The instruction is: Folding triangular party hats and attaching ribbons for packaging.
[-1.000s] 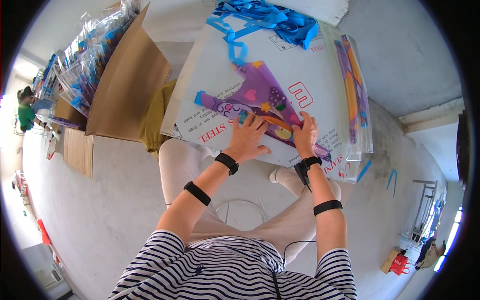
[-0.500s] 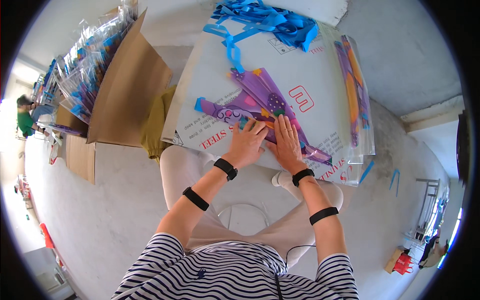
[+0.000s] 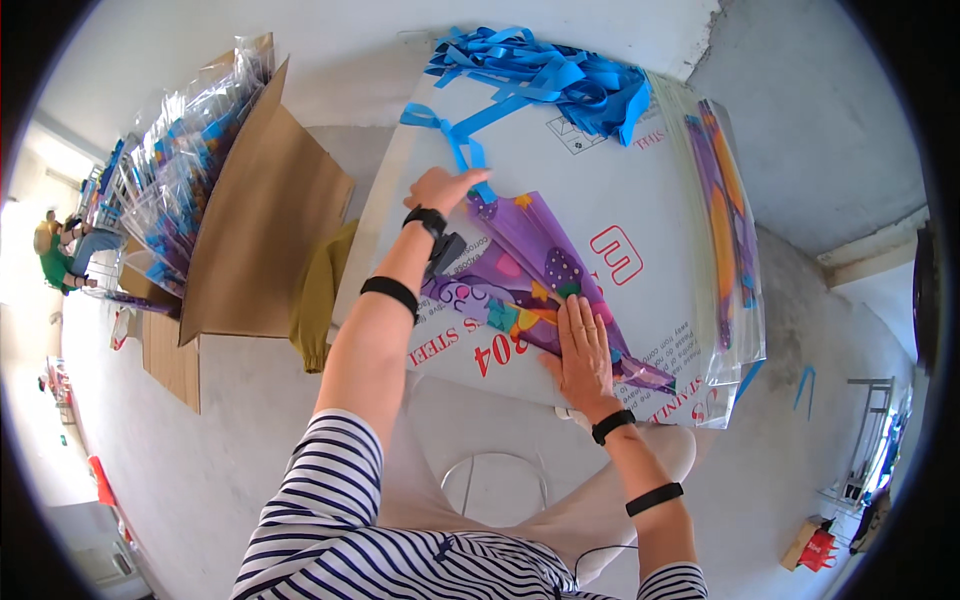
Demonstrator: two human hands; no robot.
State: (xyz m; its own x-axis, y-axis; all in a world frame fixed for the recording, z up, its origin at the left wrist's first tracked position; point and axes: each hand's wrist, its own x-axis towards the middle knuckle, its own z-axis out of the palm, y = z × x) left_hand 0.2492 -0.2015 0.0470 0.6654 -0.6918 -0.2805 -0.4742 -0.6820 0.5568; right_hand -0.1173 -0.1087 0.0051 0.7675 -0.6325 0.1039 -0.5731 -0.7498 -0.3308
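A folded purple sheet (image 3: 550,240) printed with stars, strawberries and other bright shapes lies slantwise on the white board (image 3: 640,200). My right hand (image 3: 583,350) rests flat on its lower part, fingers stretched out and pointing away from me. At the sheet's far end, a blue ribbon (image 3: 465,150) runs up toward the heap behind it. My left hand (image 3: 442,190) is beside this ribbon, one digit reaching to it. The other left fingers are mostly hidden, so any grip on the ribbon cannot be made out.
A pile of blue ribbons (image 3: 560,75) covers the board's far edge. Clear-bagged purple and orange pieces (image 3: 725,220) lie along its right side. On the left stand an open cardboard box (image 3: 260,210) with several bagged pieces and an olive cloth (image 3: 318,300). Another person (image 3: 60,260) sits far left.
My left hand has left the purple sheet and moved up and left to the blue ribbon. My right hand stays flat on the sheet. The whole view has shifted somewhat.
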